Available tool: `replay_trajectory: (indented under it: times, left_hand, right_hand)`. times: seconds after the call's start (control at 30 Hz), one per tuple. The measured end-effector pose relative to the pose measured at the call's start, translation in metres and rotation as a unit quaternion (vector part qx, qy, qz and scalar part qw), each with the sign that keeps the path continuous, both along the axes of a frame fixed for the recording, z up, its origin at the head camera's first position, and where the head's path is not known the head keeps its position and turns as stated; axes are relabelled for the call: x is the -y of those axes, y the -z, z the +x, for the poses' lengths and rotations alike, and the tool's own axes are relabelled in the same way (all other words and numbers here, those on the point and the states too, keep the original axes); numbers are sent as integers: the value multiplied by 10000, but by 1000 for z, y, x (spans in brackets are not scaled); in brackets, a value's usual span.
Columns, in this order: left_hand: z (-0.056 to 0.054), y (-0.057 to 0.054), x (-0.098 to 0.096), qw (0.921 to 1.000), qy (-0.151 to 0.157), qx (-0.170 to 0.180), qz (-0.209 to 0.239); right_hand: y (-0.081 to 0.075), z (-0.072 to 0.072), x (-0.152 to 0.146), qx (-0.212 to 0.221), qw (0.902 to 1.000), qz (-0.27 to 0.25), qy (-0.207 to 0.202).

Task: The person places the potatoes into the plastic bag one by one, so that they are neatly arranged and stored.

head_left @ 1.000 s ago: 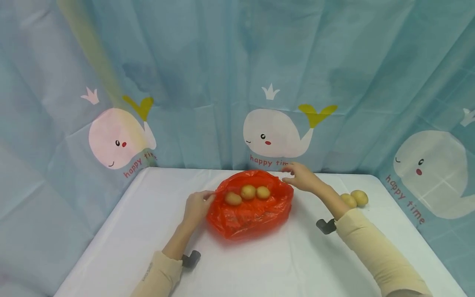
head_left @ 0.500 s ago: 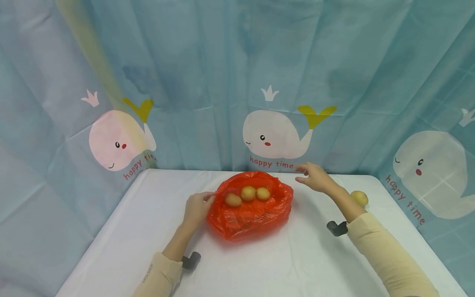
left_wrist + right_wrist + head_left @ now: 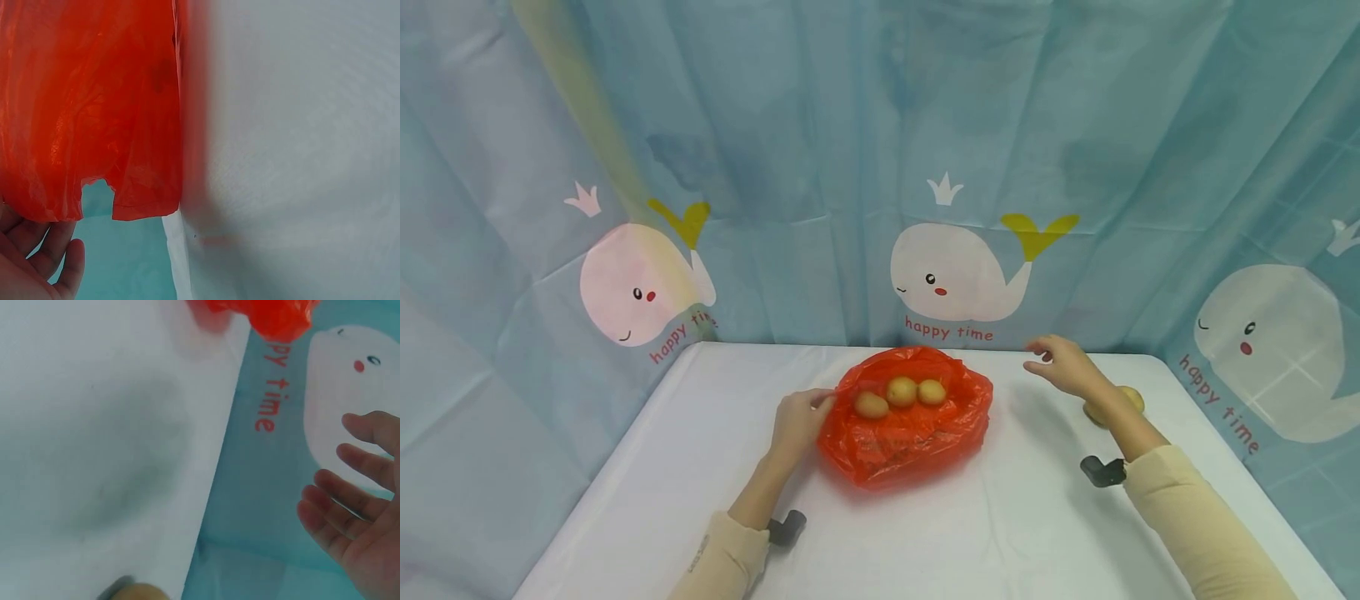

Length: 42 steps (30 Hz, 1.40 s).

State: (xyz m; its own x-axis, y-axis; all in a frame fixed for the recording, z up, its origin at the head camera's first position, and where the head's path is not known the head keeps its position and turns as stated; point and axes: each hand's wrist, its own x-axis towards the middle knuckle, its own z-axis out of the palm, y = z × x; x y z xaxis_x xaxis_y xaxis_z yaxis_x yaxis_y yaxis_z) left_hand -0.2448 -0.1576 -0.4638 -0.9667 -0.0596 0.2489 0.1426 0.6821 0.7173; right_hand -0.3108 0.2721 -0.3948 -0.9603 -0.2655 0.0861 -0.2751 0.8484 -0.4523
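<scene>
A red plastic bag [image 3: 917, 454] sits open-mouthed at mid-table, with three potatoes [image 3: 902, 391] in its mouth. My left hand [image 3: 795, 421] pinches the bag's left rim; the left wrist view has its curled fingers [image 3: 55, 244] at the edge of the red plastic [image 3: 119, 125]. To the right of the bag, my right hand [image 3: 1063, 365] hovers above the table, holding nothing. Its fingers [image 3: 340, 515] are spread and slightly bent in the right wrist view. Two more potatoes [image 3: 1133, 398] lie on the right, partly hidden by the right forearm.
A white-covered table [image 3: 940, 542] spans the lower view. Behind it and along both sides hangs a blue curtain [image 3: 820, 167] printed with whales. Dark camera mounts [image 3: 1103, 472] stick out from both wrists.
My right hand has moved right, away from the bag, with its forearm passing in front of the two loose potatoes. The left hand and bag stay put.
</scene>
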Motion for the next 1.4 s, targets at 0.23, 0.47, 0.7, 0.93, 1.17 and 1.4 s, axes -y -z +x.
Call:
replay_trajectory:
  times: [0.23,0.47,0.7,0.93,1.17,1.4]
  left_hand:
    - [1,-2,0,10000,61,-31,12]
    - [-3,-5,-2,10000,62,4,8]
    - [-1,-4,-1,10000,39,46,51]
    - [1,-4,0,9999,49,152,-36]
    - [0,-5,1,9997,17,232,28]
    - [1,-2,2,9994,11,332,74]
  right_hand:
    - [4,4,-19,160,9997,28,190]
    - [6,7,-41,211,9989,207,359]
    - [14,11,-58,319,9944,738,690]
    - [25,16,-73,366,9902,1061,836]
    - [31,21,-82,526,9840,1331,1057]
    - [33,27,-81,789,9782,1383,1335]
